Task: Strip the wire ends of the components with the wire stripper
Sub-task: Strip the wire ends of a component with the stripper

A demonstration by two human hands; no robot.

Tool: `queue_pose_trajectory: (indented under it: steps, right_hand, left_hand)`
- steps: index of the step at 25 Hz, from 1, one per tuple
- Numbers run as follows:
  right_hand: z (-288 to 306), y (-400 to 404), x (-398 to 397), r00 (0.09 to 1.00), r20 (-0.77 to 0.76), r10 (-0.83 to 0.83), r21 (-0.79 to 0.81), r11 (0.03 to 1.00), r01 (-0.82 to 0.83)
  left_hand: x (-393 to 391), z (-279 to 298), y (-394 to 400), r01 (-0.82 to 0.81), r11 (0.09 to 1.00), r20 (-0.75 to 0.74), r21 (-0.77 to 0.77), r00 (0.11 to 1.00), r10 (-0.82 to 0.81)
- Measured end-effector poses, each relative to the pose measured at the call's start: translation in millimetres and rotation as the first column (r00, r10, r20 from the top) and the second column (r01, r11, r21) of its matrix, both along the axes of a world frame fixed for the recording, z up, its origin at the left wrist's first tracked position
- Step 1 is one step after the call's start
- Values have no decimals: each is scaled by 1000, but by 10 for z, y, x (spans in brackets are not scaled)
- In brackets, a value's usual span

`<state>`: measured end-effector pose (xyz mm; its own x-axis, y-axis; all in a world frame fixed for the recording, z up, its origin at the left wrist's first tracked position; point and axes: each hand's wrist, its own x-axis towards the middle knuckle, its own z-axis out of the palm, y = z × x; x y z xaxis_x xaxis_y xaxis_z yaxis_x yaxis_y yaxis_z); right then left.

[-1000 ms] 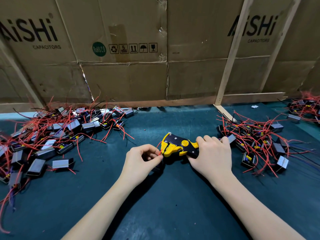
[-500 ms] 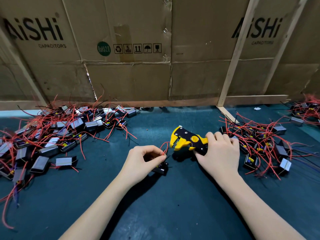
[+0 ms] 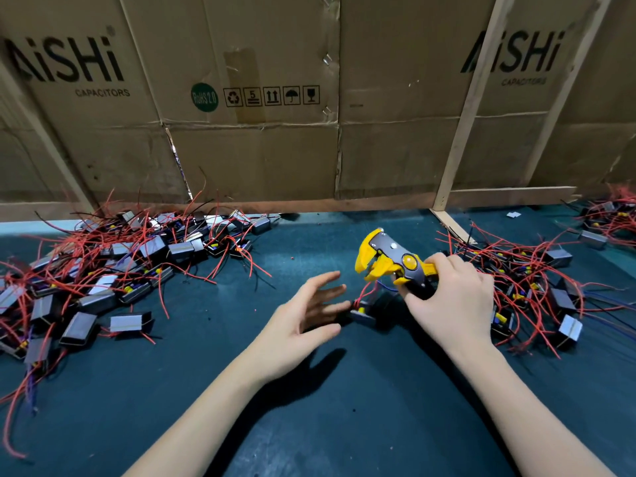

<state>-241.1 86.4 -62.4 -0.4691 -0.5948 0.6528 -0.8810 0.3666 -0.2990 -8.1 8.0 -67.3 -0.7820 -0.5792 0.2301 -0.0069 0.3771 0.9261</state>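
Right hand (image 3: pixel 454 304) grips the wire stripper (image 3: pixel 392 266) by its handles, fingers curled round them; the tool's head is lifted off the bench (image 3: pixel 309 425), near the middle, a bit toward the back edge. Long axis runs roughly right-to-left & slightly up, yellow jaws pointing left/away, and they look parted. Left hand (image 3: pixel 299 318) is spread, fingers straight, holding nothing, hovering just left of a small component (image 3: pixel 361 313) that lies on the bench between both hands, its red wires (image 3: pixel 366 290) curving up toward the stripper head. Can't tell if a wire tip touches the jaws.

Handling, my read: component is light, a rigid little box w/ thin floppy leads; pinch the wire close to its free end so it doesn't bend away when fed in, or hold the body & let the lead stick out. Insulation is prob soft, conductor thin, so over-squeezing could nick it. Stripper is stiff, spring-loaded; handles are the only sensible hold.

Left pile (image 3: pixel 103 270) sits toward the back-left corner, right pile (image 3: pixel 537 287) by the right edge.
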Motion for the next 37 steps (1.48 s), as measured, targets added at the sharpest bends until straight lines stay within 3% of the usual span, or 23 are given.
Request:
queue_pose_trajectory:
  steps: [1, 3, 6, 8, 10, 12, 14, 16, 18, 20, 24, 27, 29, 31, 33, 35, 37]
  right_hand:
    - [29, 11, 9, 995, 53, 84, -50, 995, -81]
    - [77, 32, 69, 939, 139, 314, -137, 945, -295]
    - [73, 54, 181, 823, 174, 541, -26, 838, -546]
    - [12, 31, 215, 834, 101, 542, 175, 816, -551]
    - [-37, 7, 169, 876, 12, 482, 273, 841, -466]
    - [-39, 12, 104, 907, 62, 417, 267, 868, -418]
    - [-45, 32, 29, 940, 107, 325, 255, 905, -342]
    - [-75, 43, -54, 991, 2, 132, 309, 943, -126]
    - [-98, 65, -139, 993, -77, -84, 359, 927, 106]
    - [-92, 71, -197, 982, -25, -187, 339, 922, 184]
    - [-47, 52, -159, 987, 148, -68, -2, 998, 69]
    - [28, 43, -58, 968, 173, 181, -288, 949, -126]
    - [63, 57, 9, 837, 350, 421, -390, 878, -278]
    - [86, 67, 128, 526, 585, 618, -471, 786, -400]
    - [73, 50, 211, 338, 670, 661, -505, 740, -445]
    - [62, 38, 239, 251, 716, 652, -502, 730, -464]
    - [57, 43, 222, 186, 754, 630, -486, 725, -488]
  left_hand:
    - [-11, -4, 2, 8, 1000, -18, 12, 1000, -8]
    - [18, 22, -68, -153, 986, -69, -69, 987, 149]
    - [218, 104, -302, -571, 797, -181, -197, 820, 542]
    - [438, 126, -496, -765, 610, -201, -209, 644, 739]
    - [601, 108, -639, -836, 521, -175, -173, 546, 819]
    - [654, 74, -704, -809, 544, -114, -221, 576, 810]
    - [609, 40, -692, -694, 620, -25, -365, 673, 739]
    - [530, 11, -672, -553, 668, 84, -498, 736, 672]
    - [479, -13, -640, -480, 683, 182, -550, 730, 659]
    - [464, -25, -588, -496, 673, 182, -549, 714, 676]
    - [411, 128, -384, -546, 655, 56, -523, 745, 665]
    - [324, 265, -191, -279, 812, 127, -513, 911, 393]
    - [287, 320, -103, -137, 944, 69, -300, 984, 165]
    - [268, 314, -114, -220, 970, -98, -106, 973, 210]
    - [259, 236, -178, -524, 839, -178, -145, 848, 498]
    - [263, 150, -264, -727, 617, -102, -300, 668, 737]
    - [276, 79, -331, -647, 643, 115, -409, 663, 740]
